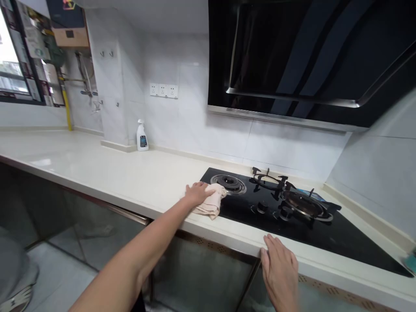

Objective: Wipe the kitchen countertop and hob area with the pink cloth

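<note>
Bare left forearm [130,260] is stretched forward, its left hand [196,193] laid palm-down, fingers extended, over a crumpled cream cloth [212,203]. Cloth is spread on the glossy off-white countertop [139,173], lapped onto the left edge of a black glass gas hob [242,209]. Right hand [280,268], fingers straightened and ungripping, is rested at the counter's front edge. White plastic spray bottle [142,136] is stood near the pale tiled wall [193,112].
</note>
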`<state>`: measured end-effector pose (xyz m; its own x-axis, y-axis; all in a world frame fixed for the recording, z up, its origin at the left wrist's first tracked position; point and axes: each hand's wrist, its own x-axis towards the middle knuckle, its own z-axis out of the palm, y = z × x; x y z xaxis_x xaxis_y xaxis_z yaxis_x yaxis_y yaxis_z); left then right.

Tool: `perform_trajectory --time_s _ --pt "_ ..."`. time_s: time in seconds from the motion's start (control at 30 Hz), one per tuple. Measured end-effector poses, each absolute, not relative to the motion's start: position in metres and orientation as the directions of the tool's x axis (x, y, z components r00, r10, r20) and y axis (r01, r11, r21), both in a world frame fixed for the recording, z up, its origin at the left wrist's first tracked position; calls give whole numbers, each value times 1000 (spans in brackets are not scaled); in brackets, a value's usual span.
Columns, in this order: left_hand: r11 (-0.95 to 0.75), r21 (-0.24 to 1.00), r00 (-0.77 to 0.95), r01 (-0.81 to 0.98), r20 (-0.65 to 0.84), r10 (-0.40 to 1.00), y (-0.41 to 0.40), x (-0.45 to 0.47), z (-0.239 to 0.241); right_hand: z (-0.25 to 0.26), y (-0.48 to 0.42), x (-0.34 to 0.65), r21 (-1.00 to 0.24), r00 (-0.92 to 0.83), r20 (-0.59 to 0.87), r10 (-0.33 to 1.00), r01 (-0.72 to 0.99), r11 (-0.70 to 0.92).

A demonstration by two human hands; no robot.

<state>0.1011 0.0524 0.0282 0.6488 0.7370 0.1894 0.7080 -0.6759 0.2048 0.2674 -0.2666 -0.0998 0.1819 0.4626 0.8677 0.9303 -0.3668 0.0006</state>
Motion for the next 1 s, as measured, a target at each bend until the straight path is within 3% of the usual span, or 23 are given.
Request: perform_trajectory --time_s 0.13,0.3,0.6,1.0 --pt "-561 157 524 813 223 822 77 55 29 -100 -264 266 6 161 890 426 931 -364" --pt "-571 103 511 814 339 790 76 50 22 -100 -264 267 28 138 900 414 929 -369" --pt "-541 241 522 806 142 841 81 90 25 -101 -266 268 17 167 885 434 921 -390" --pt "-558 235 518 796 214 828 100 133 32 -104 -267 273 79 125 887 444 907 -414"
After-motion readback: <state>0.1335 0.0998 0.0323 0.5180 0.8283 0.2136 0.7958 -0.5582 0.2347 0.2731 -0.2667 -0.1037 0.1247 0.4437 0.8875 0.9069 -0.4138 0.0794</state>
